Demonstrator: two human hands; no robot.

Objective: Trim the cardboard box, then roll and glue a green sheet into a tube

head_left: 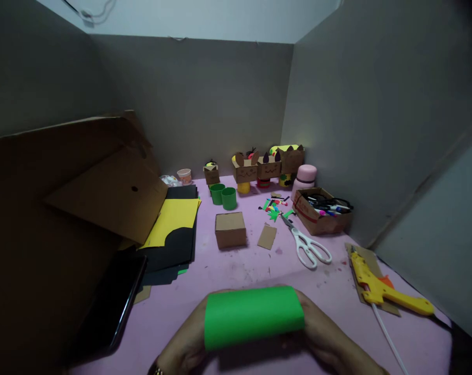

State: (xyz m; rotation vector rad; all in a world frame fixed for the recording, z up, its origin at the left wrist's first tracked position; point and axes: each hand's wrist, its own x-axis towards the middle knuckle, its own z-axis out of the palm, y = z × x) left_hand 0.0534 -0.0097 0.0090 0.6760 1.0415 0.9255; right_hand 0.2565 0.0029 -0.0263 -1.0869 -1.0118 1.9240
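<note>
Both hands hold a curved sheet of green paper (253, 314) low at the near edge of the pink surface (236, 271). The left hand (185, 341) grips the paper's left end and the right hand (329, 338) its right end; the fingers of both are curled behind the sheet and mostly hidden by it, closed on its edges. The paper bows upward like a half roll between them.

Beyond the paper, toward the middle of the surface, stands a small cardboard box (230, 229), with a flat cardboard scrap (267, 236) just to its right. White-handled scissors (306, 244) lie further right, near an open cardboard tray of markers (322, 211). A yellow glue gun (380, 286) rests on a card at the right edge, its cord running toward the near side.

At the far side, two green paper cylinders (224, 196) stand before a row of little cardboard figures (267, 166), with coloured paper scraps (275, 207) near them. On the left lie stacked black and yellow sheets (175, 229), large cardboard pieces (111, 192) and a dark phone (113, 307).
</note>
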